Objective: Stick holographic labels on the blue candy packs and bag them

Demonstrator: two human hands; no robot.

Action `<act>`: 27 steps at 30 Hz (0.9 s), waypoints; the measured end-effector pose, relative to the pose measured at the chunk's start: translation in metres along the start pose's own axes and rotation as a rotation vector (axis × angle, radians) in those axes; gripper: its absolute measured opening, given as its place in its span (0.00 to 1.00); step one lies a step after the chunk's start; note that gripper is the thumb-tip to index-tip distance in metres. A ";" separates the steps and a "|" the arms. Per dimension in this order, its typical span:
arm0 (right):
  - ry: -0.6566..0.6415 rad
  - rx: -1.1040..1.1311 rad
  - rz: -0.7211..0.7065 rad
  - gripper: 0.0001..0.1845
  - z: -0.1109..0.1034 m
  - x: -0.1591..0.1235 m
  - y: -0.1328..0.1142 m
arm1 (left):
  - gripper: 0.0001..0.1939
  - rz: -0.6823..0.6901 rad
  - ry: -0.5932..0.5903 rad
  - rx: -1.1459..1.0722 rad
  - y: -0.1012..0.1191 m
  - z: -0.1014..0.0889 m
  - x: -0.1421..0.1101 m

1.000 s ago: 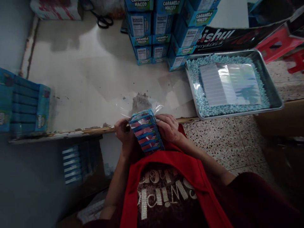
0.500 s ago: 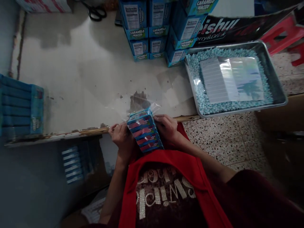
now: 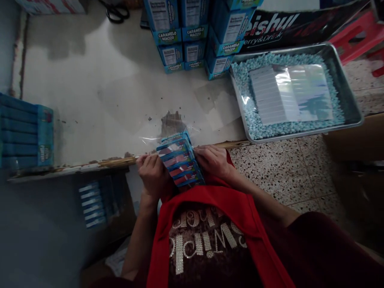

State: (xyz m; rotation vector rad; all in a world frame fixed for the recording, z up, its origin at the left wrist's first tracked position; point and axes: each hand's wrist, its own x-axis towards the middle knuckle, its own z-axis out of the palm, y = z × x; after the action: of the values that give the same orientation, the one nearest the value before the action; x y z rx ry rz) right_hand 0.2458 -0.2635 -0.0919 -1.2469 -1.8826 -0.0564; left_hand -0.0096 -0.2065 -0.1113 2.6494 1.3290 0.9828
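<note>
Between my hands, at the table's front edge, is a stack of blue candy boxes [image 3: 181,162] inside a clear plastic bag [image 3: 150,140]. The bag's loose end spreads over the tabletop beyond the stack. My left hand [image 3: 152,173] is closed, its fingers pinching the film on the left side. My right hand [image 3: 213,160] pinches the bag on the right side, fingers pressed together beside the boxes. The lower end of the stack rests against my red apron [image 3: 210,196].
Blue boxes [image 3: 196,34] stand stacked at the back of the table [image 3: 75,100]. More wrapped boxes [image 3: 27,134] sit at the left. A metal tray [image 3: 354,108] of pale blue candies is at the right. Black scissors [image 3: 117,14] lie at the back left.
The boxes in the bag have shifted slightly, the upper ones moving a little left and up. Both hands keep their pinch on the bag's sides. The whole view has shifted slightly.
</note>
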 end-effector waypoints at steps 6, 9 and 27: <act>-0.082 -0.065 -0.051 0.07 -0.011 0.007 -0.004 | 0.12 0.088 -0.015 -0.001 0.002 -0.009 0.004; -0.114 -0.095 -0.094 0.07 -0.018 0.006 -0.006 | 0.12 0.149 -0.015 0.027 0.001 -0.011 0.005; 0.068 0.138 0.112 0.20 -0.010 0.023 -0.029 | 0.13 -0.025 -0.139 -0.047 0.003 -0.011 0.000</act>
State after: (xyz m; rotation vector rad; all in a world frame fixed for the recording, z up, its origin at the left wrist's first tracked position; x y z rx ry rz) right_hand 0.2268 -0.2658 -0.0585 -1.2374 -1.7256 0.0880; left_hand -0.0137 -0.2106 -0.1014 2.6062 1.2905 0.7995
